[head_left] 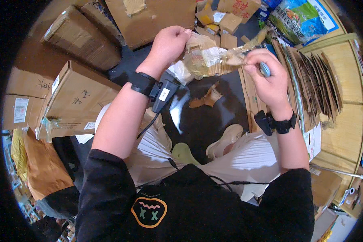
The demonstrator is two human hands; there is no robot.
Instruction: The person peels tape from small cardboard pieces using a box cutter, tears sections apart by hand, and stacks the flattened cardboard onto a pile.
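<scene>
In front of me hangs a crumpled piece of torn cardboard [197, 60] with clear packing tape and a white label on it. My left hand [171, 43] is closed on its upper left edge. A twisted strip of packing tape [234, 60] runs from its right side to my right hand [268, 78], whose thumb and fingers pinch the end. A light-blue rounded object [265, 69], like the end of a handle, pokes out of the right fist; the rest is hidden by the fingers. Below lies a torn scrap of brown cardboard [207, 97] on the dark floor.
Large cardboard boxes [78, 99] stand at the left, another box [153, 18] ahead. Small boxes [230, 23] are piled at the far side. Flattened cardboard sheets [310, 80] stand upright at the right beside a wooden panel [341, 97]. A green seat [183, 153] shows between my legs.
</scene>
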